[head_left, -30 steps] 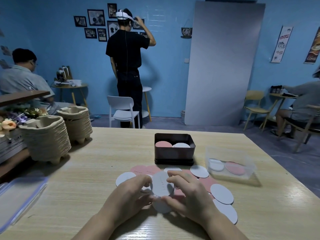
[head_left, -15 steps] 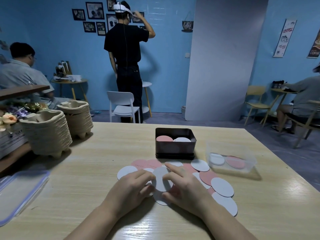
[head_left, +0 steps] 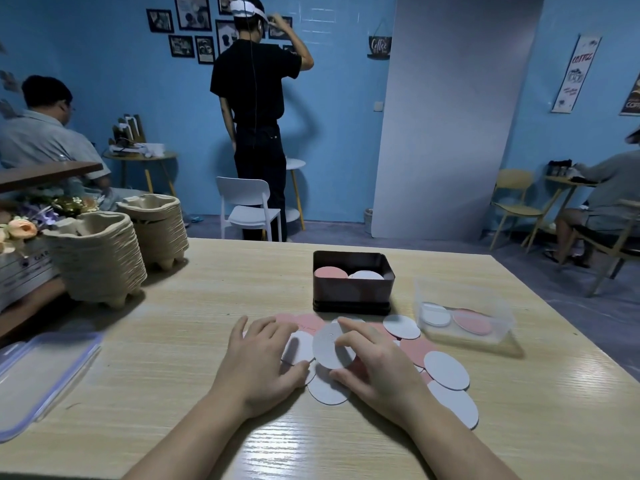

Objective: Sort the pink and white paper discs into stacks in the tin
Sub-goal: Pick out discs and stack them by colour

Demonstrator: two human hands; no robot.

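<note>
A dark brown tin [head_left: 353,294] stands on the wooden table, holding a pink stack [head_left: 330,272] on its left and a white stack [head_left: 366,274] on its right. In front of it lies a loose pile of pink and white paper discs [head_left: 446,370]. My right hand [head_left: 375,367] pinches one white disc [head_left: 327,346] between thumb and fingers, tilted up off the pile. My left hand [head_left: 265,358] rests flat on the pile's left side, fingers spread over a white disc [head_left: 300,348].
A clear plastic box [head_left: 464,315] with a white and a pink disc stands right of the tin. Two stacks of pulp egg trays [head_left: 100,258] stand at the table's left, a clear lid [head_left: 41,372] near the left edge. Several people are in the room beyond.
My right hand has lifted the white disc up off the pile. My left hand let go of it and slid left, flattening onto the discs. The camera tilted slightly.
</note>
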